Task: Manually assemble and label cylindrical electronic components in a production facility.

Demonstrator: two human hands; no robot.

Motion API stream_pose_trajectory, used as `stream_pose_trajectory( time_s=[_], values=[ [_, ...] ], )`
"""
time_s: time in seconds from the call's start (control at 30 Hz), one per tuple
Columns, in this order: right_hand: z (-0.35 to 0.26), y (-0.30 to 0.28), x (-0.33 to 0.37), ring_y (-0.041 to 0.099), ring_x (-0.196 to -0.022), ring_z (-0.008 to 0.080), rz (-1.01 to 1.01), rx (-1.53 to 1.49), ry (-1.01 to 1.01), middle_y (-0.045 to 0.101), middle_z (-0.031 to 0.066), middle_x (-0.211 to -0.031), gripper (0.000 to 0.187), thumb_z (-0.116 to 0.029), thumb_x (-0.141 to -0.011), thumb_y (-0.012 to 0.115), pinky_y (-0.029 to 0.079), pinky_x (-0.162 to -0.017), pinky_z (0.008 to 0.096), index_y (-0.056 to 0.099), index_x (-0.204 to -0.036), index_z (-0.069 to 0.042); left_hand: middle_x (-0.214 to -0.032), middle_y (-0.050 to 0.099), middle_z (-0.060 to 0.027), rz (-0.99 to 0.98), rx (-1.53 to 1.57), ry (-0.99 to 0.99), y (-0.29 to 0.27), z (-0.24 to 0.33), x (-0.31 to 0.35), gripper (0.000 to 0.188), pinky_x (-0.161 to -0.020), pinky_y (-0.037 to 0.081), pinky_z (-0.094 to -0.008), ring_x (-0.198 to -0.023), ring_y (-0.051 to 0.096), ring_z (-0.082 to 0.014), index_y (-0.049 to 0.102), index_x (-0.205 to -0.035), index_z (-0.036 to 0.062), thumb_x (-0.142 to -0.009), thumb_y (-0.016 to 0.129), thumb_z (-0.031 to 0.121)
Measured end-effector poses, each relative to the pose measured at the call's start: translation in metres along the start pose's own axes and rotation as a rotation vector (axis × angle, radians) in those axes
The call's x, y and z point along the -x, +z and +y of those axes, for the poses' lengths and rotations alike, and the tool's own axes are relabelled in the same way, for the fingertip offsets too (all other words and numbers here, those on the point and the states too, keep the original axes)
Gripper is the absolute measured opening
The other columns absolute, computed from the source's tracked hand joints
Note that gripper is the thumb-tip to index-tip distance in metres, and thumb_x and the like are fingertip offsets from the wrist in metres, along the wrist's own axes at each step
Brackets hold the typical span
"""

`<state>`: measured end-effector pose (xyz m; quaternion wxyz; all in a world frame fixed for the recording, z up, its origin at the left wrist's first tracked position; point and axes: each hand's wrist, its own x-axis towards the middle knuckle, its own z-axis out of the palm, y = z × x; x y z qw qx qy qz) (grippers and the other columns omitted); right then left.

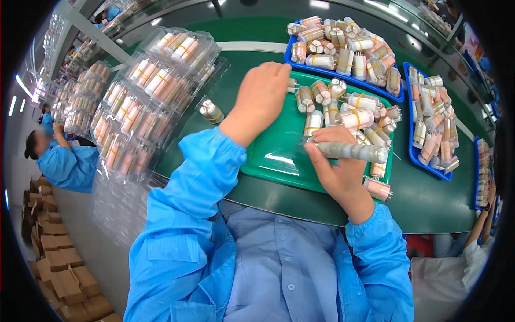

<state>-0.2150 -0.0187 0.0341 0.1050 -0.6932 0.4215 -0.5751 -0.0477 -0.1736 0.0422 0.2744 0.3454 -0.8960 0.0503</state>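
My left hand (262, 99) is over the far left edge of a green tray (268, 170), its fingers curled down and mostly hidden. A small cylinder (292, 85) pokes out beside its fingertips; whether the hand grips it I cannot make out. In my right hand (343, 174), thumb and fingers close around a long pale grey-white roll (351, 152), held sideways above the tray. Behind it lies a heap of short cylinders (355, 118), clear or pink with yellow bands and prongs at the end. One pink cylinder (377, 189) lies at the near right rim.
Blue trays (399, 98) piled with similar cylinders stand at the back and right (411, 142). Stacked clear plastic trays (137, 94) full of cylinders rise at the left. A lone cylinder (211, 111) stands on the green table (188, 145). Cardboard boxes (67, 279) line the floor.
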Motion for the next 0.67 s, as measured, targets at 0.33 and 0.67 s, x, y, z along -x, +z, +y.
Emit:
stream_pose_trajectory(
  time_s=[0.33,0.67],
  values=[
    [-0.001,-0.008,-0.007,0.067,-0.079,0.0264,0.071,0.057,0.003,0.069,0.0115,-0.088,0.016,-0.005,-0.083,0.082,0.053,-0.070,0.0375,0.068,-0.089,-0.001,-0.106,0.067,-0.0143,0.007,0.481,-0.306,-0.036,0.034,0.039,0.037,-0.082,0.056,-0.0374,-0.094,0.068,-0.0299,0.064,-0.117,0.0034,-0.081,0.073,0.007],
    [-0.001,-0.008,-0.005,0.066,-0.072,0.0247,-0.039,0.080,0.107,0.068,0.0097,-0.085,0.016,-0.008,-0.087,0.078,0.050,-0.062,0.0363,0.066,-0.095,-0.001,-0.122,0.062,-0.0174,-0.166,0.559,-0.299,-0.038,0.084,0.096,0.046,-0.092,0.053,-0.0399,-0.110,0.065,-0.0307,0.058,-0.123,0.0053,-0.079,0.075,0.008]
  ],
)
